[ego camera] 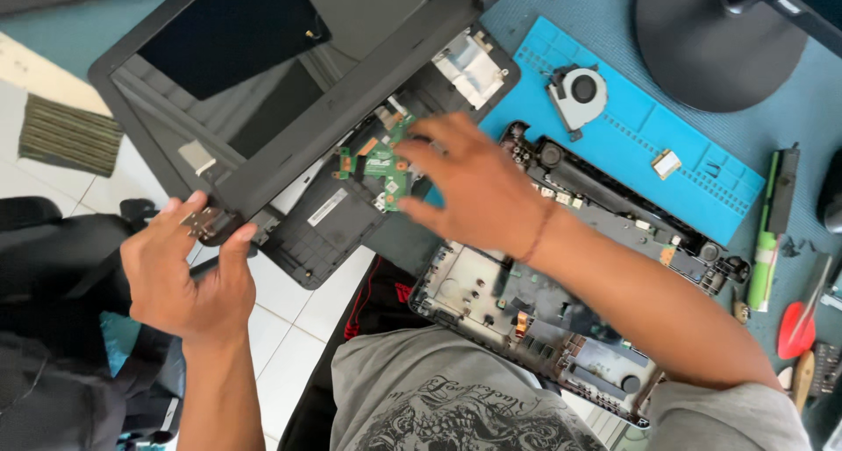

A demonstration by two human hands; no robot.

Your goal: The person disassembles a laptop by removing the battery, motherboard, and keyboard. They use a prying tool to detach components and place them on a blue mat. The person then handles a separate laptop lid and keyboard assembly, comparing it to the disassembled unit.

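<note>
- Pale floor tiles (pixel 289 328) show below the teal surface (pixel 605 12), nearest the person's grey shirt
- left hand (pixel 189 280) sits close in; its fingers (pixel 235 245) are clamped on the metal hinge (pixel 209 223) at the corner of the laptop lid (pixel 289 91)
- laptop base frame (pixel 526 302) lies under the right forearm
- right hand (pixel 474 188), fingers spread apart, hovers at the small green circuit board (pixel 381 161) in the open shell
- farther off, a cooling fan (pixel 577 96) rests on the blue mat (pixel 640 135); a monitor stand (pixel 715 39) beyond
</note>
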